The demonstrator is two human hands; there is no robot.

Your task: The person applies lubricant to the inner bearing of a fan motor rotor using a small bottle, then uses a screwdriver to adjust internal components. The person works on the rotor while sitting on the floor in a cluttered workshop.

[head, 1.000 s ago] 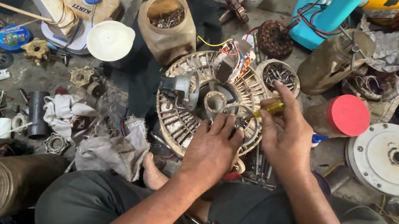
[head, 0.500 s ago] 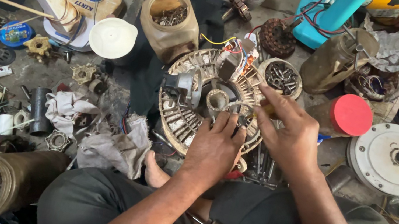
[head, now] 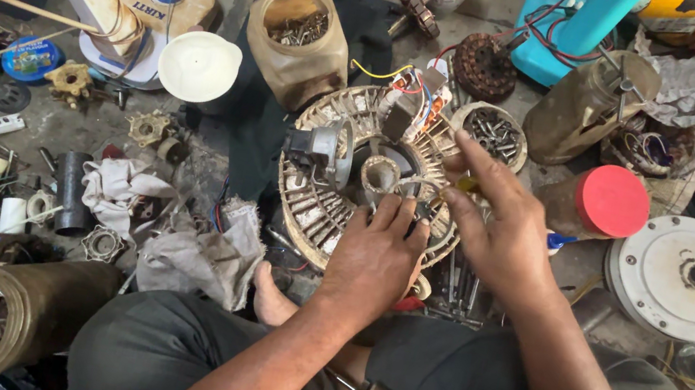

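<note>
My left hand (head: 374,262) lay spread flat on the round finned fan motor housing (head: 316,209) on the floor between my knees; my right hand (head: 494,226) pinched what looked like a screwdriver, mid-fastening. Next, steady downward pressure.

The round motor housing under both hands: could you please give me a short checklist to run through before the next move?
1. Left hand steadying the round motor housing: ok, palm flat on its rim.
2. Right hand gripping a tool: cannot tell; something yellowish shows at the fingers, mostly hidden.
3. Housing resting flat on the floor: ok.
4. Wires at the far rim away from the hands: ok.
5. Small tub of screws within reach: ok, beside the right hand.
6. Bare foot away from the housing: not ok, right at its near edge.
</note>
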